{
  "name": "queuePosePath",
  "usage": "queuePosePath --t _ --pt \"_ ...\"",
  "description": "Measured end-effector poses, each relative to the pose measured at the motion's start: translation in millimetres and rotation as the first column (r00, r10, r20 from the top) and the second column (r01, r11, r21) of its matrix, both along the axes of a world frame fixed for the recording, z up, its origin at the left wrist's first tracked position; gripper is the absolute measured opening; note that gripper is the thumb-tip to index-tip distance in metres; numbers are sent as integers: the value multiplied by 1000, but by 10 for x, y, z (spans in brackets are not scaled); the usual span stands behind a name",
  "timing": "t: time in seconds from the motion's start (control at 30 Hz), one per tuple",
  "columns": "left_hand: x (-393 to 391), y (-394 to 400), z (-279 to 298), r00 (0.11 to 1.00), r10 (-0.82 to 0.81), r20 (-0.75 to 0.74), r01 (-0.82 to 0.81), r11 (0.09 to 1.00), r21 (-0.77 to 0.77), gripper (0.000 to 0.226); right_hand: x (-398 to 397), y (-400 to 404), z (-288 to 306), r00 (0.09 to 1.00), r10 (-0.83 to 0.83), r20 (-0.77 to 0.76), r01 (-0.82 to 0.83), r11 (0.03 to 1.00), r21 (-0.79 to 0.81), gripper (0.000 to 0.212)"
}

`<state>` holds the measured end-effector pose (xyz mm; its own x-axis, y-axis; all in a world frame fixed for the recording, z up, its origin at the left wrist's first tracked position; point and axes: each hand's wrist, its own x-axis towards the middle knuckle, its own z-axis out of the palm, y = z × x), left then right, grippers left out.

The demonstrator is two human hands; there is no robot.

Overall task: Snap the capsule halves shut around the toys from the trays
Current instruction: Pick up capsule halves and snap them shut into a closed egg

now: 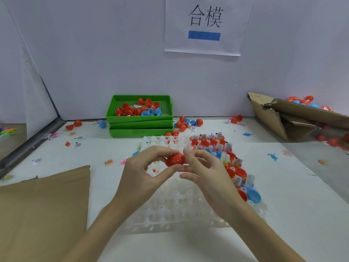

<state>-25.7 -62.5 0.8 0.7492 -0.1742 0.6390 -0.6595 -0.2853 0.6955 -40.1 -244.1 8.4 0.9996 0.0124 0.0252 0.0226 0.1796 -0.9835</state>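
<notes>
A red capsule (175, 160) hangs in the air above the clear plastic tray (175, 208). My left hand (143, 167) pinches it from the left with thumb and fingers. My right hand (204, 171) touches its right side with the fingertips. I cannot tell whether the two halves are fully closed. On the tray's right part, red capsule halves (213, 143) and blue capsule halves (254, 195) sit in the cells with small toys and paper slips in them.
Stacked green trays (139, 125) with loose red and blue halves stand at the back. A torn cardboard box (294, 118) of capsules lies at the right, flat cardboard (43, 208) at the left. Small toys and slips are scattered over the white table.
</notes>
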Motion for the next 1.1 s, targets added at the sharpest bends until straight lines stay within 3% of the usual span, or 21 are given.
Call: queuePosePath --t 0.13,0.47,0.63,0.8,0.93,1.1 --pt "-8 -2 -2 998 -5 -56 5 1000 -6 33 26 -53 10 992 -104 -71 100 994 -49 62" --pt "-27 -12 32 993 -62 -97 56 996 -69 34 -18 -10 -14 993 48 -109 -46 999 16 61" --pt "-32 -15 34 988 -100 -119 82 985 -150 31 25 18 -3 958 265 -110 -242 952 186 46" --pt "-12 20 -2 993 -60 -98 53 997 -64 32 5 -67 26 864 502 -40 -445 797 409 36" --pt "2 38 2 999 -7 40 5 998 55 32 16 -113 32 819 573 -42 -500 747 439 39" --pt "9 53 4 998 -24 -65 27 998 51 34 -4 -104 67 816 578 -31 -520 755 400 43"
